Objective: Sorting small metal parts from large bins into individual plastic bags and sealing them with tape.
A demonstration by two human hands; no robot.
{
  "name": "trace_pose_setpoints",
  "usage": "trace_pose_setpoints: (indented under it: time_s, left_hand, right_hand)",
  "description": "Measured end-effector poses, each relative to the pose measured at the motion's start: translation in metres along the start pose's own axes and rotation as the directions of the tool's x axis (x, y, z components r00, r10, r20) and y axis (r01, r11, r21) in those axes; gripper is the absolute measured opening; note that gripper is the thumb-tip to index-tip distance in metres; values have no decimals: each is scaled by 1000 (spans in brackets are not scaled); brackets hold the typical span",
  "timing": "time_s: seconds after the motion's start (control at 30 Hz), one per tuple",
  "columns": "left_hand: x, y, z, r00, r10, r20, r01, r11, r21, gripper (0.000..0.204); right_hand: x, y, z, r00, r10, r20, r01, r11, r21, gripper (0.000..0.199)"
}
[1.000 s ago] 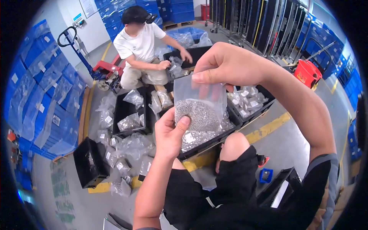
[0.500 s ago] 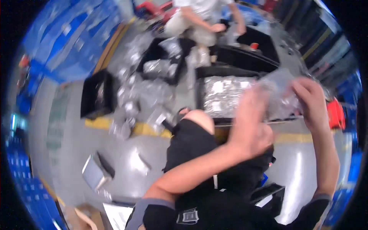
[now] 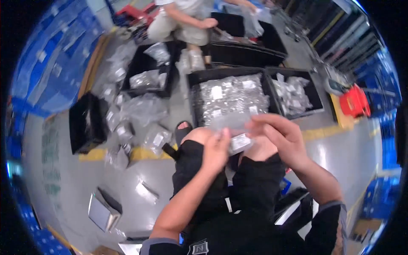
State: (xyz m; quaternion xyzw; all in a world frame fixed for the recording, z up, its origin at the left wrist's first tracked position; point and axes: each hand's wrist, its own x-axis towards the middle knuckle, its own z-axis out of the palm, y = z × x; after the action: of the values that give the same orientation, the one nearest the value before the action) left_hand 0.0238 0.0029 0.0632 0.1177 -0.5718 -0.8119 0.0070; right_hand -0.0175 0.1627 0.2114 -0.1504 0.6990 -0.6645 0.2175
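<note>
Both of my hands hold a clear plastic bag (image 3: 233, 127) with a white label, low over my knees. My left hand (image 3: 216, 149) pinches its lower left part. My right hand (image 3: 278, 135) grips its right side with curled fingers. The bag's contents are blurred. Just beyond it stands a black bin (image 3: 193, 95) filled with several similar bags of small silvery parts.
A second black bin (image 3: 316, 100) with bags lies to the right, other black bins (image 3: 136, 70) to the left. Loose bags (image 3: 140, 110) are strewn on the grey floor. A seated person (image 3: 187, 19) works across from me. A red object (image 3: 355, 102) at right, blue crates (image 3: 46, 63) at left.
The view has swung downward. My hands brought the bag down from face height to just above my knees; it looked full of silvery parts a second ago.
</note>
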Motion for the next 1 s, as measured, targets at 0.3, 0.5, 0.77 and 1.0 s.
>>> trace_pose_setpoints:
  time_s: [0.3,0.5,0.77,1.0]
  left_hand:
    - [0,63,-20,980,-188,59,197,942,-272,29]
    - [9,81,-49,975,-213,57,221,945,-240,37]
    - [15,89,-61,986,-155,59,162,977,-141,44]
    - [19,87,-61,986,-163,37,167,971,-174,37]
  right_hand:
    - [31,66,-22,992,69,110,-81,991,103,32]
    - [50,80,-4,998,21,62,-25,997,75,20]
    - [67,86,10,994,-102,28,99,990,103,22]
    - [71,90,11,997,-67,21,66,995,75,22]
